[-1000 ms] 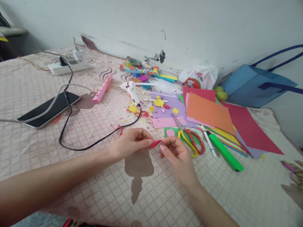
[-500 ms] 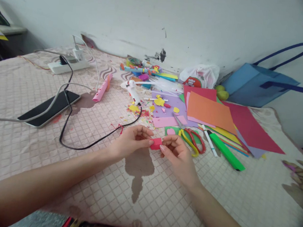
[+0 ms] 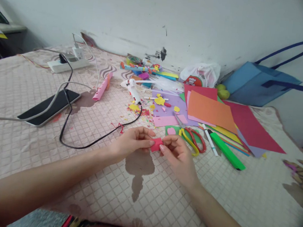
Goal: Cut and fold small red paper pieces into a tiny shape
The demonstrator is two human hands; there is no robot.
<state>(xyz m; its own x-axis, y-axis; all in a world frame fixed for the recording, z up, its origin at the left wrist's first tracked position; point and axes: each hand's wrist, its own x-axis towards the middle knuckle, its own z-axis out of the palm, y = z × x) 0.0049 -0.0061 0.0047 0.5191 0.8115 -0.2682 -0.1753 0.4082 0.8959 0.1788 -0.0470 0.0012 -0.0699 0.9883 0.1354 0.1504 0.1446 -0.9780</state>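
Observation:
A small red piece of craft paper or foam (image 3: 156,144) is pinched between my two hands, just above the patterned cloth. My left hand (image 3: 135,143) grips its left side with thumb and fingers. On the opposite side, my right hand (image 3: 177,152) pinches the right edge, thumb in front. Part of the piece is hidden behind my fingertips. Close beyond my right hand lie scissors with yellow and red handles (image 3: 194,140), partly on a green sheet with a pink cut-out (image 3: 171,131).
A white glue gun (image 3: 132,90) with a black cord lies beyond my left hand. Coloured sheets (image 3: 212,111), a green cutter (image 3: 226,151) and a white marker (image 3: 210,140) are on the right. A phone (image 3: 49,108) and power strip (image 3: 69,64) sit left. A blue bag (image 3: 261,85) stands behind.
The red piece has turned slightly between my fingers and shows a flatter, squarer face. Both hands keep nearly the same place and hold.

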